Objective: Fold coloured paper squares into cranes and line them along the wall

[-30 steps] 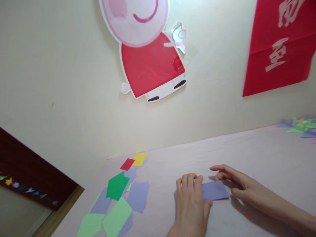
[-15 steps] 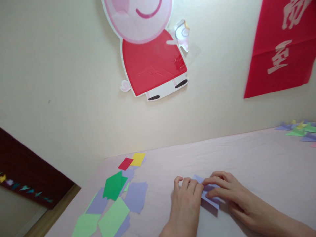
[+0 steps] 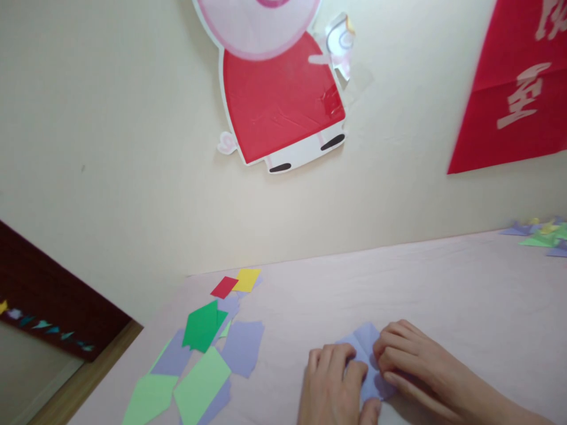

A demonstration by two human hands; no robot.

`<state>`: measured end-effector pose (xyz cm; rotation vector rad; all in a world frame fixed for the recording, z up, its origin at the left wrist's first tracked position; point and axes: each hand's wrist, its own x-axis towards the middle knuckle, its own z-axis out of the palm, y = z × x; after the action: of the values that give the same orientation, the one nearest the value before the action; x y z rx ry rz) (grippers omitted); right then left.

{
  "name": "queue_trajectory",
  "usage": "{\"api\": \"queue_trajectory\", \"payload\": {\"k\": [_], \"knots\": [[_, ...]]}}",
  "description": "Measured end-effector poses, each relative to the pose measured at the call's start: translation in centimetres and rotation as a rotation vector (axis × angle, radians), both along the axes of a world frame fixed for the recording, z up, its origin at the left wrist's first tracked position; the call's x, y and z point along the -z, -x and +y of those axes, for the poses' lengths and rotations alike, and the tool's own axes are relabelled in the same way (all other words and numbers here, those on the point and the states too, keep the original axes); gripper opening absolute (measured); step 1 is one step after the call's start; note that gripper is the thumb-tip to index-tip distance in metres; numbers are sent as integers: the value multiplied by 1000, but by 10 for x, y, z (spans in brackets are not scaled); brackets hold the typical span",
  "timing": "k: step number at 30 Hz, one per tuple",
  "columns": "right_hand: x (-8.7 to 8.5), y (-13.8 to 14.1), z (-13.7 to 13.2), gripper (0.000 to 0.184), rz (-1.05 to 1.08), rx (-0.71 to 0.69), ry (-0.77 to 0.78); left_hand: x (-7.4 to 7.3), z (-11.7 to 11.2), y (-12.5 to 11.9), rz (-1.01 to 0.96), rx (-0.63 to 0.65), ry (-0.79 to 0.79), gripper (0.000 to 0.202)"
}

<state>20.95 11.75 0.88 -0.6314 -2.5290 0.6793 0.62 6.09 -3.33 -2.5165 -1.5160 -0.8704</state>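
A creased sheet of purple paper [image 3: 365,348] lies on the cloth-covered surface between my two hands, with a fold line showing near its top. My left hand [image 3: 332,383] covers the paper's left side, its fingers curled on it and the thumb at the lower edge. On the other side, my right hand [image 3: 411,363] pinches the right edge with fingers bent together. Both hands hide parts of the sheet, so its full outline cannot be seen.
Left of the hands lie loose light green [image 3: 202,383], dark green [image 3: 201,324], purple [image 3: 243,348], red [image 3: 224,287] and yellow paper pieces [image 3: 247,280]. Folded paper shapes [image 3: 547,233] are heaped at the far right. Behind the pale cloth [image 3: 310,295] rises a wall with a cartoon cutout [image 3: 283,100].
The purple paper has gone from folded to more opened out, with more of its face showing. Both hands have shifted lower in view, and my left thumb has come into sight.
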Motion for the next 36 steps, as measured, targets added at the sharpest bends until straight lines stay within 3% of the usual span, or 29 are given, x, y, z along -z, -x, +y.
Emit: {"api": "queue_trajectory", "payload": {"k": [3,5,9,13,15,17,20,23,26,36], "knots": [[0,-3,1,12,13,39,96,-10,2,-1,44,15,6,10],[-4,-5,1,18,-21,48,125,-14,3,-1,44,24,-37,6],[-6,-3,0,8,-74,-3,83,-15,2,-2,-44,-26,-40,12],[5,1,2,24,-23,105,129,-10,-4,-7,-136,-69,17,27],[10,4,3,24,-20,216,201,-5,-7,-12,-143,-90,-118,45],[12,8,4,22,-41,303,269,4,-9,-18,-100,-143,-358,56],[12,15,5,18,-67,377,329,26,-12,-23,2,-206,-594,27],[12,20,6,15,-58,392,320,49,-18,-21,206,-176,-512,22],[12,23,7,15,-20,376,278,62,-24,-17,330,-138,-380,29],[8,29,6,16,-106,355,207,64,-27,-18,322,-130,-318,31]]}}
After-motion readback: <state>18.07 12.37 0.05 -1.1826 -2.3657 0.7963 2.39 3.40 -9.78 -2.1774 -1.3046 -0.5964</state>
